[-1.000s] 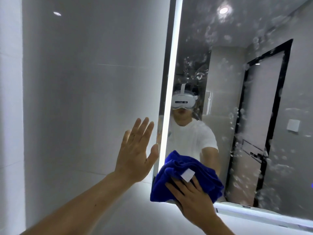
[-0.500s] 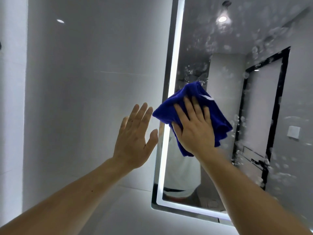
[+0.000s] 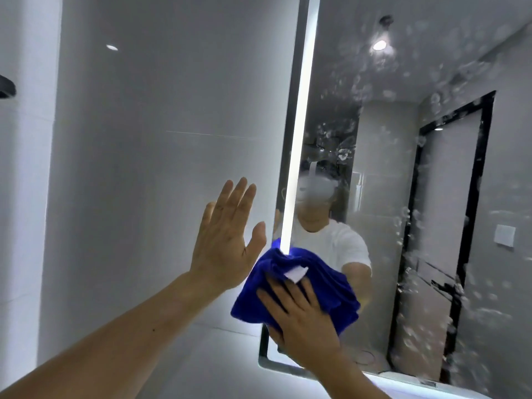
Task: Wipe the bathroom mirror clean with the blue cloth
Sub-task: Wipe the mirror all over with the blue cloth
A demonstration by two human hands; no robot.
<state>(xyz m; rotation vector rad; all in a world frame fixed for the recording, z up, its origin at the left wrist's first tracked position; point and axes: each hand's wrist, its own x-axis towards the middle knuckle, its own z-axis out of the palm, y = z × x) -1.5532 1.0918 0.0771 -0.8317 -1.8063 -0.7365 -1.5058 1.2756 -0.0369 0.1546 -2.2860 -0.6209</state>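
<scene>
The bathroom mirror (image 3: 397,174) fills the right half of the view, with a lit strip down its left edge and many white soap or water spots on the glass. My right hand (image 3: 302,321) presses the bunched blue cloth (image 3: 325,286), which has a white tag, flat against the mirror's lower left corner. My left hand (image 3: 227,237) is spread flat against the white wall tile just left of the mirror frame, fingers apart, holding nothing.
Glossy white wall tiles (image 3: 144,168) cover the left side. A dark fitting (image 3: 7,86) sticks out at the far left edge. The mirror reflects a person in a white shirt, a black-framed door and a wall switch.
My right hand swept the cloth up from the mirror's lower left corner to mid-height, then back down to the corner. My left hand stayed flat on the wall.
</scene>
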